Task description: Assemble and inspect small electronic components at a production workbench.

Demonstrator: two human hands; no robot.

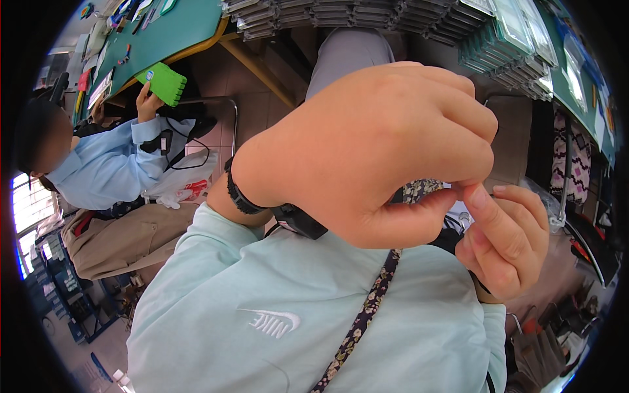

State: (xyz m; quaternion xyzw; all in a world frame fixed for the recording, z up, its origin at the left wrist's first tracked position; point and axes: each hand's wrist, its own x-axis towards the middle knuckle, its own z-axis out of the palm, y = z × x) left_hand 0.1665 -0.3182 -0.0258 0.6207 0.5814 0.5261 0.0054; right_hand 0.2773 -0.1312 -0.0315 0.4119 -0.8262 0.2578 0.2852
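Note:
My left hand [373, 150] fills the middle of the head view, its back toward me and its fingers curled in. Its thumb and forefinger pinch together close to the fingertips of my right hand [508, 239], which is also closed, its fingers bent. The fingertips of the two hands meet; anything between them is too small or too hidden to make out. A dark wristband [239, 190] and a black boxy device [298, 221] sit at my left wrist. Behind the hands, a floral lanyard [367, 313] hangs across my pale mint sweatshirt [216, 295].
Stacked clear plastic trays [501, 49] stand at the far right, with more stacks [347, 14] along the far edge. At left, a co-worker in a light blue sleeve [108, 167] holds a bright green block-shaped thing [164, 84] beside a green-topped table [190, 29]. A brown jacket [124, 242] hangs nearby.

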